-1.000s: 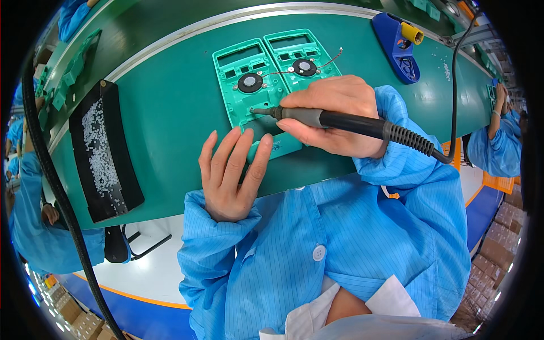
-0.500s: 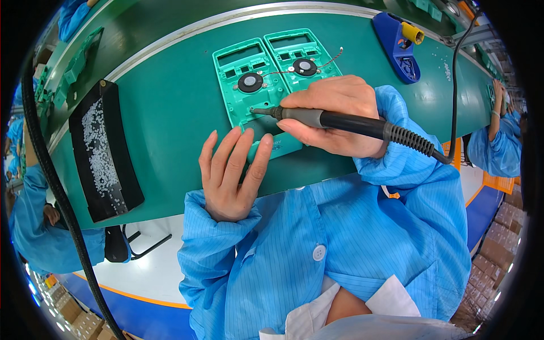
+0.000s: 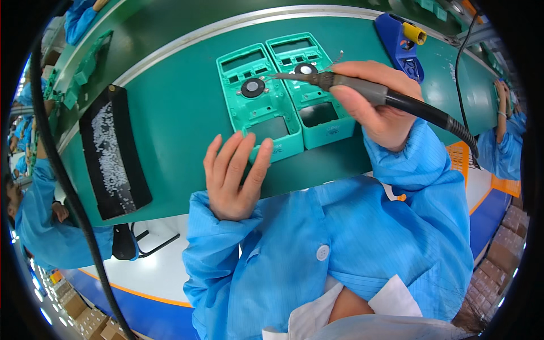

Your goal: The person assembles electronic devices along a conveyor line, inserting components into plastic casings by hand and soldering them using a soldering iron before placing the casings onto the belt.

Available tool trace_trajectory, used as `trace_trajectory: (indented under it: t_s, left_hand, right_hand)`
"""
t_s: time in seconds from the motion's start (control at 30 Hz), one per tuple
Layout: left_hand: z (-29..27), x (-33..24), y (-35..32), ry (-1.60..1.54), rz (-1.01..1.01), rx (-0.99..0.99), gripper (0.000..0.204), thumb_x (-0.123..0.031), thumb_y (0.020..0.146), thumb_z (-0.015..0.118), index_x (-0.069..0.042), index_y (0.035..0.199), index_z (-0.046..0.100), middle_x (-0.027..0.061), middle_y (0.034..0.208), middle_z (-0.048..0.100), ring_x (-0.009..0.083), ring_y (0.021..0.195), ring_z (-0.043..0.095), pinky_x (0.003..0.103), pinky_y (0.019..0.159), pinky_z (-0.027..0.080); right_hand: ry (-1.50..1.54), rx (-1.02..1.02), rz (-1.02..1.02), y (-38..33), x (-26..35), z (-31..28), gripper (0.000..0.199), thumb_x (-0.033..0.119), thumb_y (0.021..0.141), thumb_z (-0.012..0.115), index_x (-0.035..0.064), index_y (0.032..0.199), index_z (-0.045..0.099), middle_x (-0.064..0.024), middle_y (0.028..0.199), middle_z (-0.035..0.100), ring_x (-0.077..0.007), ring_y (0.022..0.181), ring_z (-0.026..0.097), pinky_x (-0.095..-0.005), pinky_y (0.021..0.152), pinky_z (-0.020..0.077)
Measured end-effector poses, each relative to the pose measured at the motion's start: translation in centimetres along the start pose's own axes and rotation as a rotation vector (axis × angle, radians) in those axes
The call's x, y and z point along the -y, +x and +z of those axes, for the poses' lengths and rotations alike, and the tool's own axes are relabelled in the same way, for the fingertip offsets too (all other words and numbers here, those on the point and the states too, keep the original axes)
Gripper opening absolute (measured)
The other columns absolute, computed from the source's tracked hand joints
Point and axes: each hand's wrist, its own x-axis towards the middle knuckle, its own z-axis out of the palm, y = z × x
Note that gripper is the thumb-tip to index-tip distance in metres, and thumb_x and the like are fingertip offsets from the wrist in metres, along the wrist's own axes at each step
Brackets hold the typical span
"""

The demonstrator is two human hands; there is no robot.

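Observation:
My right hand (image 3: pixel 388 116) grips a soldering iron (image 3: pixel 362 89) by its grey sleeve. Its thin tip points left, over the inner edges of two green plastic housings, close to the left speaker's terminals; I cannot tell if it touches anything. The left housing (image 3: pixel 283 151) and the right housing (image 3: pixel 333 133) lie open side by side. A round black speaker (image 3: pixel 253 88) sits in the left one, and a second speaker (image 3: pixel 306 69) in the right one is partly behind the iron. My left hand (image 3: pixel 232 184) has its fingers spread at the left housing's near corner.
A black tray (image 3: pixel 139 170) of small whitish pellets stands on the green bench (image 3: pixel 175 113) at left. At the far right is a blue iron stand (image 3: pixel 396 45) with a yellow holder. A thick dark cable (image 3: pixel 65 181) crosses the left side. Co-workers in blue sit on both sides.
My right hand has carried the soldering iron up and to the right, from the left housing's lower part to beside its speaker. My left hand stays at the near corner.

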Motion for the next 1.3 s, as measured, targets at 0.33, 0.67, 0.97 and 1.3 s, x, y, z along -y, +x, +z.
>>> trace_trajectory:
  t_s: [0.33, 0.67, 0.97, 1.3]
  left_hand:
    - [-1.7, -2.2, 3.3, -0.037, -0.086, 0.062, 0.056, -0.025, 0.073, 0.076, -0.008, 0.125, 0.062, 0.0111, 0.113, 0.061, 0.0268, 0.104, 0.058, 0.051, 0.103, 0.034]
    - [0.4, -3.6, 7.3, -0.237, -0.221, 0.42, 0.042, -0.021, 0.074, 0.074, -0.011, 0.113, 0.062, 0.0093, 0.082, 0.06, 0.0299, 0.08, 0.061, 0.042, 0.07, 0.047]
    - [-0.9, -1.4, 10.5, -0.43, -0.156, 0.458, 0.022, -0.013, 0.078, 0.071, -0.006, 0.098, 0.064, 0.0142, 0.084, 0.062, 0.0373, 0.079, 0.061, 0.045, 0.068, 0.049]
    - [2.6, 7.7, 20.8, -0.242, 0.013, 0.304, 0.03, -0.009, 0.073, 0.077, -0.001, 0.1, 0.066, 0.0185, 0.089, 0.065, 0.0382, 0.085, 0.063, 0.042, 0.071, 0.05]
  right_hand:
    - [0.228, -0.305, 0.017, -2.6, -4.7, -0.6, 0.034, 0.012, 0.094, 0.062, -0.0018, 0.125, 0.057, -0.0156, 0.092, 0.068, -0.0141, 0.072, 0.062, -0.0267, 0.068, 0.052]
    - [0.109, -0.333, 0.075, -3.4, -5.6, -2.2, 0.026, 0.006, 0.096, 0.058, 0.0002, 0.12, 0.058, -0.0159, 0.091, 0.068, -0.0146, 0.071, 0.061, -0.0268, 0.068, 0.0506]
    - [0.044, -0.34, 0.099, -5.1, -5.8, -3.9, 0.026, 0.006, 0.096, 0.057, -0.001, 0.121, 0.057, -0.0161, 0.093, 0.068, -0.0166, 0.072, 0.062, -0.0273, 0.069, 0.0516]
    - [-0.051, -0.478, 0.016, -4.3, -6.3, -4.5, 0.026, 0.006, 0.096, 0.057, -0.0011, 0.121, 0.057, -0.0166, 0.095, 0.069, -0.0171, 0.072, 0.064, -0.027, 0.068, 0.0528]
